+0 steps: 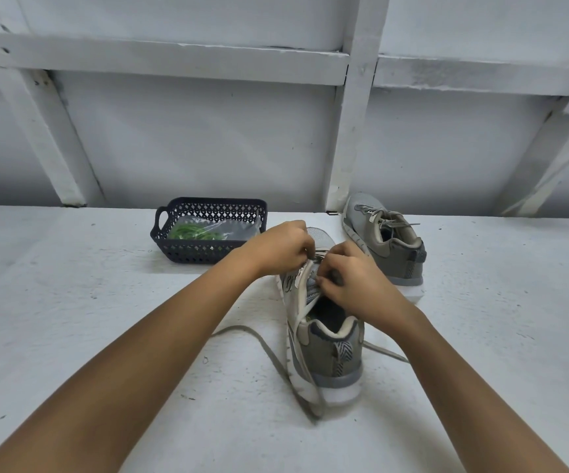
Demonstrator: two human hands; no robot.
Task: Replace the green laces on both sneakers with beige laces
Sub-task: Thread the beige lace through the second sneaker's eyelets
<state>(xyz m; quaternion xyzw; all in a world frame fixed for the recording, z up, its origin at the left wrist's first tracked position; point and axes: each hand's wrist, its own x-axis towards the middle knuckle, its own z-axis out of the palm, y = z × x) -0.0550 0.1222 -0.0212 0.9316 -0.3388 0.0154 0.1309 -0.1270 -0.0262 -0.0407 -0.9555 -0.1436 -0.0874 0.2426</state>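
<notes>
leaning over a white table (105,302), we have both hands at the lacing of the near sneaker (331,356), which stands with its heel toward us and its toe pointing away. our left hand (285,249) has its fingers curled tight, pinching the beige lace (314,409) just over the eyelets close to the toe. our right hand (351,278) is curled too, its fingertips clamped on the sneaker's upper beside the tongue; we cannot tell whether it also catches the lace. one loose end of the lace runs down the sneaker's left side and loops out across the table to the left, and another end trails off to the right under our right forearm. the far sneaker (387,242) sits just behind and to the right, against the wall, with a pale lace threaded through it. left of it stands a dark basket (180,249), and inside it the green laces (194,232) lie in a clear bag.
</notes>
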